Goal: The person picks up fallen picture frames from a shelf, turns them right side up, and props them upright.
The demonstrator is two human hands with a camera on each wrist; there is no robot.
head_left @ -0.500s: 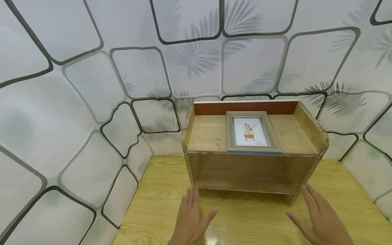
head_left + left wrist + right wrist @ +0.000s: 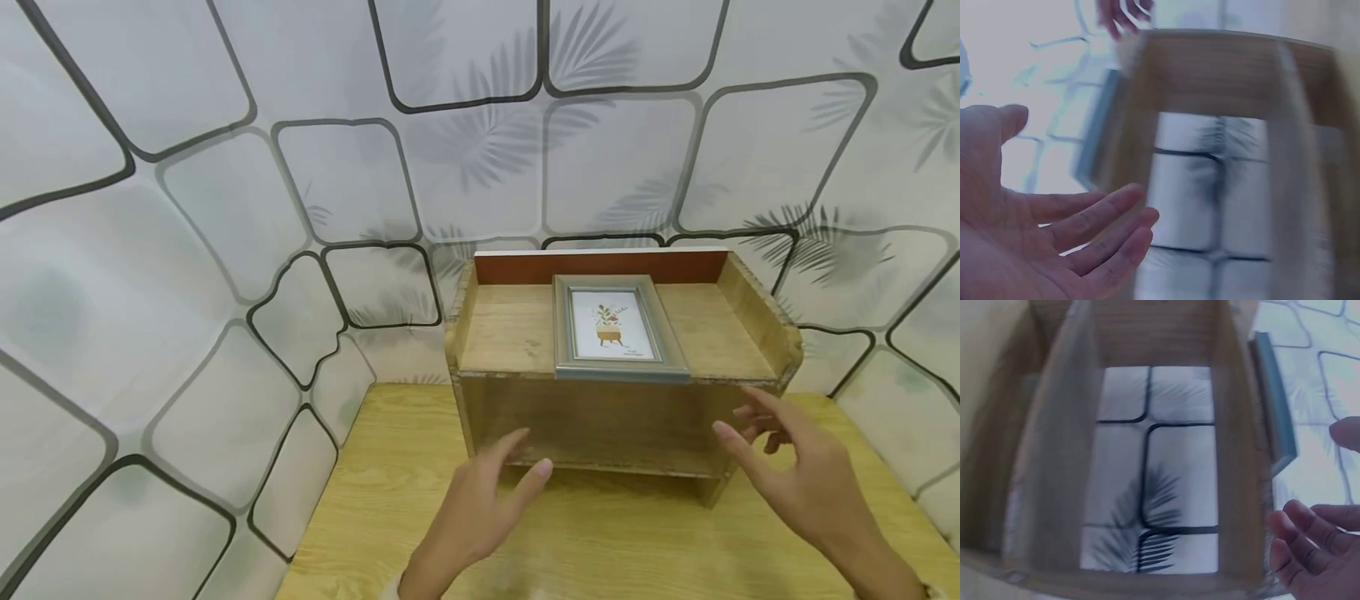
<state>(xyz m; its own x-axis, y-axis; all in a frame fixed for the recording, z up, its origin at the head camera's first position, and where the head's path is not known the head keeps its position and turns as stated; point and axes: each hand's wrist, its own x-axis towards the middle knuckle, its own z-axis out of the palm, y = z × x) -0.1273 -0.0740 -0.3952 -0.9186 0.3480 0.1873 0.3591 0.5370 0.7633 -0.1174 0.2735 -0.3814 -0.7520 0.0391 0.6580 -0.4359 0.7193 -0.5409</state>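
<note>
A wooden shelf unit stands at the back of a wooden table. On its top board lies a grey picture frame with a plant print, its front edge overhanging slightly. My left hand hovers empty in front of the shelf's lower opening, fingers loosely spread. My right hand is raised near the shelf's right front corner, fingers relaxed, holding nothing. In the wrist views the left hand and the right hand show open palms beside the shelf, and the frame's edge shows.
Patterned white curtain panels with dark outlines and leaf shadows enclose the table on the left, back and right. The shelf's lower compartment is open through to the backdrop.
Both hands lifted off the table and moved up toward the shelf front. The left now hovers at the lower opening, the right near the right corner. The frame has not moved.
</note>
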